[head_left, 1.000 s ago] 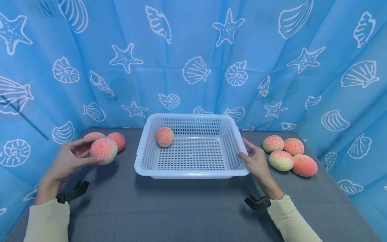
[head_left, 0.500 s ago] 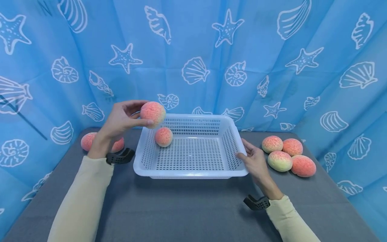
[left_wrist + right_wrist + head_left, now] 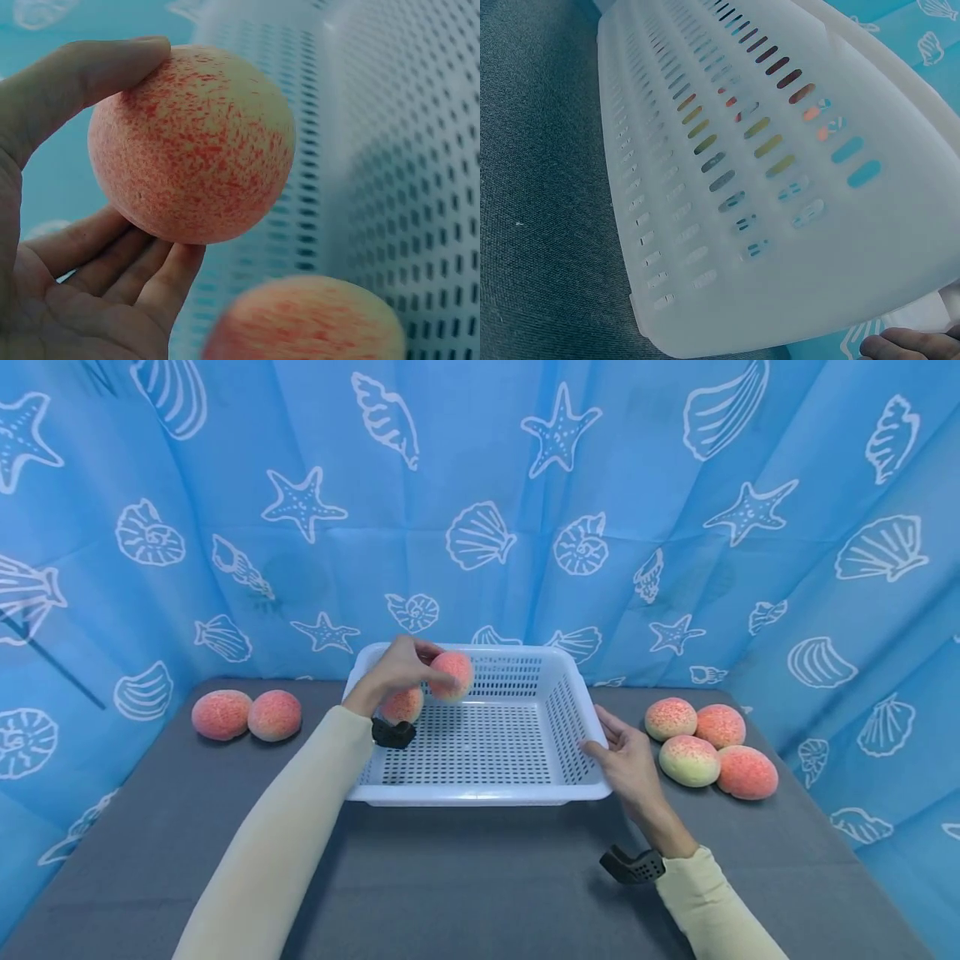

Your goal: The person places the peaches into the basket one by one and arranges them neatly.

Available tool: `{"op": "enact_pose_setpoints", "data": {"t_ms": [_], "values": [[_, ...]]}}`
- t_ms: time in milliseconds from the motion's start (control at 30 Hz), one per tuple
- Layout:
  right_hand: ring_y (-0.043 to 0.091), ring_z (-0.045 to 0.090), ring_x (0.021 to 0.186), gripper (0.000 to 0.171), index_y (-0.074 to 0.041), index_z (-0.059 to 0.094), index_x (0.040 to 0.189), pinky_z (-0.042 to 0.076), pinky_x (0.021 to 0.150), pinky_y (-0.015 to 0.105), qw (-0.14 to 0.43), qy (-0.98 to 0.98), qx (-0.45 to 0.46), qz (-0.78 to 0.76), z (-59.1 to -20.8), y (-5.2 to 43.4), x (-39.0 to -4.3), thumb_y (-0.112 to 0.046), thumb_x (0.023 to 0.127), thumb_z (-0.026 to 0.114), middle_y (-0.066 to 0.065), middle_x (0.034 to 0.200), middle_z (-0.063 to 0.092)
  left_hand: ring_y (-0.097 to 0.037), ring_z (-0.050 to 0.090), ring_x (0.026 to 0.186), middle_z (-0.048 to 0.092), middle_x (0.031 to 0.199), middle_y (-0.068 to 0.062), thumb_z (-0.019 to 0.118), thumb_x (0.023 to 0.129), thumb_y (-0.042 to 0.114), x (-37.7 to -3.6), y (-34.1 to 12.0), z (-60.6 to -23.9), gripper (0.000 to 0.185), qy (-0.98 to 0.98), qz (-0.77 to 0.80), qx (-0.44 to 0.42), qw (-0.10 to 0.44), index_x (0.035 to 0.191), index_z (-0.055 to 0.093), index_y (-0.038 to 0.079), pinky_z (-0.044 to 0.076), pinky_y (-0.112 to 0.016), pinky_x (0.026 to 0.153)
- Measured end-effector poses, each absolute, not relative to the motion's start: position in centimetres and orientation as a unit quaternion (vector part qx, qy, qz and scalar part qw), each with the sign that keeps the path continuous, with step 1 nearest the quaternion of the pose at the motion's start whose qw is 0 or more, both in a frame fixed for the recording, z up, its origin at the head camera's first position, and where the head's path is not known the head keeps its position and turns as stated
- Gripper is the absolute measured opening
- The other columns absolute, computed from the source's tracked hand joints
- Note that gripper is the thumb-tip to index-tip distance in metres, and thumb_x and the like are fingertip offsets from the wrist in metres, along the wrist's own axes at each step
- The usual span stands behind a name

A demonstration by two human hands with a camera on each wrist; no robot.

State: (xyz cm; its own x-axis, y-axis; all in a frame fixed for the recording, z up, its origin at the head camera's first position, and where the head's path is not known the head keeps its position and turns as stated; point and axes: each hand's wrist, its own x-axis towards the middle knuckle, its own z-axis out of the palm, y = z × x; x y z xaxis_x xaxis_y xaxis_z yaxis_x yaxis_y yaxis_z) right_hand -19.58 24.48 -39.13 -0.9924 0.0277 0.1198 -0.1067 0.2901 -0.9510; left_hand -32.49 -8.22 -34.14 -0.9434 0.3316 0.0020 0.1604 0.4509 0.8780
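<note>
My left hand (image 3: 406, 664) holds a pink and yellow peach (image 3: 452, 675) between thumb and fingers, above the left part of a white plastic basket (image 3: 480, 793). In the left wrist view the thumb lies on top of this peach (image 3: 199, 146) and the fingertips touch its underside. A second peach (image 3: 402, 704) sits in the basket, partly behind the left wrist. My right hand (image 3: 626, 760) grips the basket's right rim, thumb on the inner side. Only some fingers (image 3: 911, 343) show at the corner of the right wrist view, beside the basket's slotted wall (image 3: 727, 180).
Two peaches (image 3: 222, 715) lie side by side on the grey tablecloth (image 3: 450, 877) left of the basket. Several more peaches (image 3: 690, 761) are grouped to the right, close to my right hand. A blue curtain (image 3: 480, 485) with white seashells hangs behind the table.
My left hand has carried the peach rightward from the left group, up past the basket's left rim, then down over the basket. The right hand stays on the rim.
</note>
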Motion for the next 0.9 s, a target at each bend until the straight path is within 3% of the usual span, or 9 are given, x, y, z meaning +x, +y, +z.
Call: {"op": "enact_pose_setpoints", "data": {"t_ms": [233,467,767,900], "values": [[0.046,0.059,0.122,0.066,0.004,0.030,0.156,0.057,0.087,0.057,0.060,-0.801,0.024,0.595,-39.2,24.4,-19.6,0.007,0.096,0.057,0.031,0.144,0.051,-0.024,0.062,0.095,0.071,0.109,-0.011,0.087,0.078,0.020,-33.0,-7.6,-35.9,0.044,0.876,0.448,0.159,0.087,0.115,0.072,0.001,0.056,-0.038,0.085],[0.045,0.058,0.123,0.067,0.004,0.028,0.156,0.057,0.088,0.056,0.057,-0.804,0.020,0.592,-39.2,24.5,-19.6,0.007,0.096,0.057,0.031,0.145,0.050,-0.024,0.063,0.097,0.068,0.110,-0.010,0.087,0.077,0.019,-32.8,-6.9,-36.1,0.048,0.905,0.389,0.149,0.086,0.118,0.069,0.002,0.058,-0.037,0.083],[0.046,0.058,0.123,0.066,0.006,0.029,0.156,0.058,0.087,0.053,0.065,-0.807,0.026,0.587,-39.3,24.6,-19.7,0.007,0.096,0.058,0.031,0.144,0.050,-0.022,0.061,0.081,0.068,0.098,-0.009,0.088,0.077,0.014,-32.5,-6.0,-36.1,0.042,0.919,0.355,0.145,0.094,0.111,0.069,0.000,0.055,-0.032,0.067],[0.046,0.058,0.123,0.066,0.005,0.029,0.156,0.058,0.087,0.054,0.060,-0.806,0.026,0.589,-39.3,24.5,-19.7,0.007,0.096,0.058,0.031,0.144,0.051,-0.021,0.061,0.081,0.067,0.099,-0.009,0.088,0.077,0.016,-32.6,-5.9,-36.2,0.046,0.931,0.325,0.140,0.093,0.114,0.067,-0.001,0.054,-0.030,0.066]]}}
